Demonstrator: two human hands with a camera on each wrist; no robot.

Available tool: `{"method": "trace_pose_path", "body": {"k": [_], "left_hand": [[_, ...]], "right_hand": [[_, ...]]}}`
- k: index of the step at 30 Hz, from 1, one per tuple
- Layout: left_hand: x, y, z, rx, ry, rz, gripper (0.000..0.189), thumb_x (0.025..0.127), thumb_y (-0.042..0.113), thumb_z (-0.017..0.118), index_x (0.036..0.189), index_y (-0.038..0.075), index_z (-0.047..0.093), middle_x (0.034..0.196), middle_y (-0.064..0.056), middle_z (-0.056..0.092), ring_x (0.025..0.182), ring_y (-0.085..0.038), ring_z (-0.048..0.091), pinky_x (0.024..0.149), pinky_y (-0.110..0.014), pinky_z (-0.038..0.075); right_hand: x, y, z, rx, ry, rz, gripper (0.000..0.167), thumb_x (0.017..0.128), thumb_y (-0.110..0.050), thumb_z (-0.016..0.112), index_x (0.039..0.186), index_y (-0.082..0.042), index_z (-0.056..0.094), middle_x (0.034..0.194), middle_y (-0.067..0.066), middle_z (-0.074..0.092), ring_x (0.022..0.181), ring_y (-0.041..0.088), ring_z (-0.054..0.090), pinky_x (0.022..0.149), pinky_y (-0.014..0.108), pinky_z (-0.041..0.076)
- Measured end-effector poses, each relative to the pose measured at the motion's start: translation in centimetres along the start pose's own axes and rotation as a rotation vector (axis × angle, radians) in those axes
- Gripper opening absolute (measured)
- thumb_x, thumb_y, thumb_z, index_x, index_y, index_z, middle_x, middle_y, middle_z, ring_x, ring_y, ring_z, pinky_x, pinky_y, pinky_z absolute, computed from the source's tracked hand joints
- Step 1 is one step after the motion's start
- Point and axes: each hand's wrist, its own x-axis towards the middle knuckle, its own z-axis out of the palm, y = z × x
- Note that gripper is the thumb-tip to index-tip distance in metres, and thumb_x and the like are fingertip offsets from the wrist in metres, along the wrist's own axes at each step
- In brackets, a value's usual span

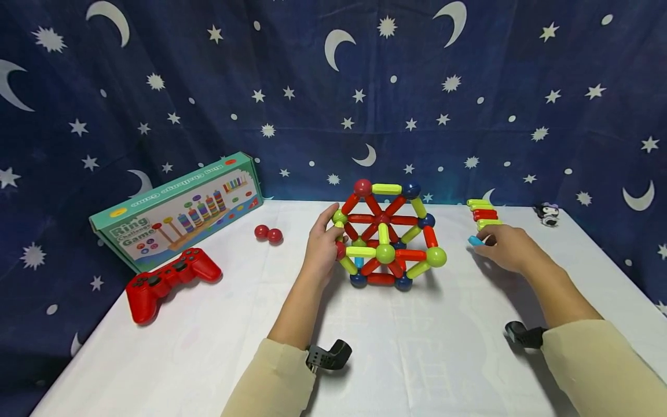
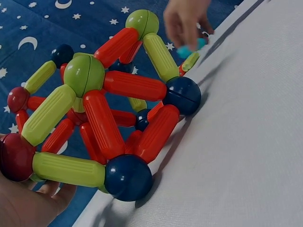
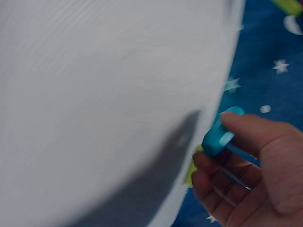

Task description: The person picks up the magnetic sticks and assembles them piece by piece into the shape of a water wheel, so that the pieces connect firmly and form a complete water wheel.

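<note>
A magnetic stick-and-ball structure (image 1: 382, 220) of red and yellow-green rods with red, green and dark blue balls stands mid-table. My left hand (image 1: 319, 246) grips its left side, near a red ball (image 2: 18, 157) and a green ball (image 1: 339, 217). Off to the right, my right hand (image 1: 506, 246) pinches a light blue rod (image 3: 218, 138) between thumb and fingers, above the table. Just beyond that hand lies a row of loose yellow-green and red rods (image 1: 484, 214). One light blue rod (image 1: 359, 262) shows low in the structure.
Two red balls (image 1: 268, 234) lie left of the structure. Farther left are a red game controller (image 1: 172, 281) and a green Ring Challenge Game box (image 1: 179, 211). A small black-and-white figure (image 1: 548, 214) sits at the back right. A dark blue star-patterned cloth (image 1: 312, 104) hangs behind the white table.
</note>
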Motion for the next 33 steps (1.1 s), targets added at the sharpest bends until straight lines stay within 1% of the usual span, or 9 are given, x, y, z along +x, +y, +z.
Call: {"method": "trace_pose_path", "body": {"k": [5, 11, 13, 16, 18, 23, 27, 31, 33], "left_hand": [[-0.1, -0.1, 0.0, 0.0, 0.005, 0.0, 0.063, 0.096, 0.005, 0.05, 0.156, 0.024, 0.046, 0.15, -0.01, 0.051, 0.103, -0.029, 0.056, 0.082, -0.028, 0.052], [-0.1, -0.1, 0.0, -0.002, 0.009, 0.005, 0.063, 0.096, 0.004, 0.05, 0.156, 0.023, 0.046, 0.149, -0.01, 0.051, 0.103, -0.03, 0.055, 0.083, -0.029, 0.051], [-0.1, -0.1, 0.0, 0.0, 0.01, 0.012, 0.063, 0.096, 0.005, 0.049, 0.156, 0.022, 0.046, 0.149, -0.01, 0.051, 0.102, -0.03, 0.055, 0.083, -0.029, 0.051], [0.0, 0.0, 0.0, -0.003, 0.013, 0.014, 0.063, 0.096, 0.005, 0.049, 0.156, 0.022, 0.046, 0.149, -0.01, 0.052, 0.102, -0.03, 0.055, 0.082, -0.029, 0.051], [0.0, 0.0, 0.0, -0.006, 0.014, 0.014, 0.063, 0.096, 0.005, 0.049, 0.156, 0.022, 0.046, 0.149, -0.01, 0.051, 0.101, -0.029, 0.055, 0.082, -0.029, 0.051], [0.0, -0.1, -0.1, -0.007, 0.024, 0.019, 0.061, 0.097, 0.005, 0.049, 0.156, 0.022, 0.047, 0.149, -0.009, 0.051, 0.1, -0.028, 0.055, 0.083, -0.029, 0.051], [0.0, -0.2, -0.1, -0.007, 0.031, 0.022, 0.061, 0.096, 0.005, 0.049, 0.155, 0.021, 0.048, 0.149, -0.01, 0.051, 0.099, -0.027, 0.055, 0.084, -0.028, 0.051], [0.1, -0.2, 0.0, -0.013, 0.025, 0.012, 0.062, 0.096, 0.004, 0.049, 0.155, 0.022, 0.048, 0.15, -0.011, 0.05, 0.096, -0.025, 0.055, 0.076, -0.024, 0.05], [0.1, -0.2, 0.0, -0.013, 0.026, 0.013, 0.062, 0.096, 0.004, 0.049, 0.155, 0.022, 0.049, 0.15, -0.011, 0.051, 0.095, -0.024, 0.055, 0.075, -0.023, 0.05]], "right_hand": [[-1.0, -2.7, -1.0, 0.125, 0.125, -0.1, 0.045, 0.099, -0.028, 0.066, 0.127, 0.006, 0.062, 0.112, 0.027, 0.069, 0.102, 0.043, 0.066, 0.073, 0.038, 0.056], [-2.6, -7.3, -1.7, 0.235, 0.22, -0.201, 0.038, 0.101, -0.026, 0.066, 0.131, -0.002, 0.062, 0.118, 0.022, 0.07, 0.108, 0.038, 0.068, 0.08, 0.039, 0.057], [-3.2, -9.0, -1.9, 0.279, 0.233, -0.242, 0.036, 0.101, -0.024, 0.066, 0.131, -0.004, 0.063, 0.119, 0.018, 0.071, 0.109, 0.035, 0.068, 0.083, 0.035, 0.056], [-3.9, -11.6, -1.9, 0.337, 0.225, -0.307, 0.034, 0.1, -0.021, 0.068, 0.131, -0.005, 0.064, 0.117, 0.015, 0.072, 0.106, 0.031, 0.068, 0.084, 0.027, 0.054], [-4.1, -13.2, -1.6, 0.36, 0.206, -0.352, 0.034, 0.099, -0.02, 0.07, 0.129, -0.005, 0.066, 0.114, 0.013, 0.073, 0.104, 0.028, 0.069, 0.086, 0.027, 0.055], [-3.6, -16.6, -0.5, 0.367, 0.126, -0.437, 0.031, 0.096, -0.018, 0.073, 0.125, -0.007, 0.069, 0.109, 0.009, 0.075, 0.102, 0.025, 0.069, 0.09, 0.041, 0.058], [-2.9, -18.1, 0.4, 0.346, 0.06, -0.446, 0.029, 0.095, -0.018, 0.074, 0.123, -0.008, 0.071, 0.105, 0.005, 0.075, 0.1, 0.024, 0.067, 0.089, 0.043, 0.058], [-2.6, -18.5, 0.9, 0.322, 0.044, -0.414, 0.029, 0.095, -0.018, 0.076, 0.122, -0.009, 0.072, 0.102, 0.005, 0.074, 0.098, 0.024, 0.065, 0.081, 0.038, 0.057], [-2.5, -18.6, 1.0, 0.318, 0.043, -0.404, 0.03, 0.095, -0.018, 0.076, 0.122, -0.009, 0.072, 0.103, 0.005, 0.074, 0.098, 0.024, 0.065, 0.08, 0.037, 0.057]]}}
